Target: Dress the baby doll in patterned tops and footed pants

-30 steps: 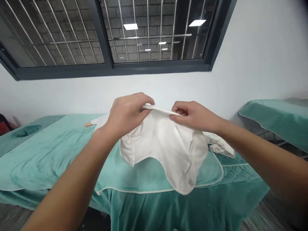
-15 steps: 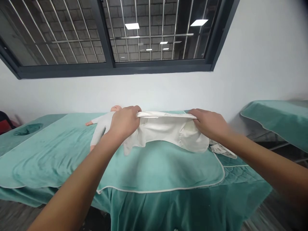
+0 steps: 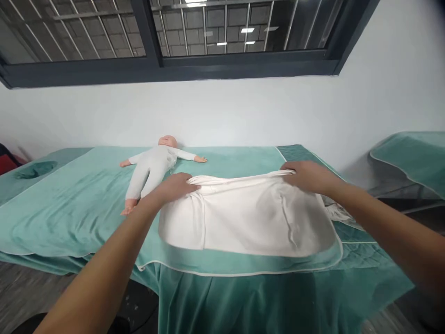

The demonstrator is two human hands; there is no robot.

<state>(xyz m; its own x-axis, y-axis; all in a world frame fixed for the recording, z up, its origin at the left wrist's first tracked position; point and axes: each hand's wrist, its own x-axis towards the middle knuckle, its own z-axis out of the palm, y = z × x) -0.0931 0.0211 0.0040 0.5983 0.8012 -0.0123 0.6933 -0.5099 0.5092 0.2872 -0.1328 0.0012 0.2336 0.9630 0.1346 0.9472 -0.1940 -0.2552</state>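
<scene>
A white cloth (image 3: pixel 239 218) with seams or creases running down near both sides hangs between my hands, its lower edge over the green bed cover (image 3: pixel 243 266). My left hand (image 3: pixel 176 186) pinches its top edge at the left end. At the right end, my right hand (image 3: pixel 308 176) grips the same edge, which sags slightly between them. Beyond my left hand lies a baby doll (image 3: pixel 153 162) in a whitish bodysuit, on its back with arms spread. Whether the cloth is a garment or a plain sheet I cannot tell.
Next to my right forearm lies a crumpled whitish item (image 3: pixel 335 211), partly hidden. A barred window (image 3: pixel 222 69) is set in the white wall behind the bed. Another green-covered surface (image 3: pixel 413 155) stands at right, and a red and black object (image 3: pixel 7 160) at far left.
The cloth has come down toward the bed's front edge and spread out flatter, both hands still holding it. My hands are slightly farther apart, and the doll shows more fully.
</scene>
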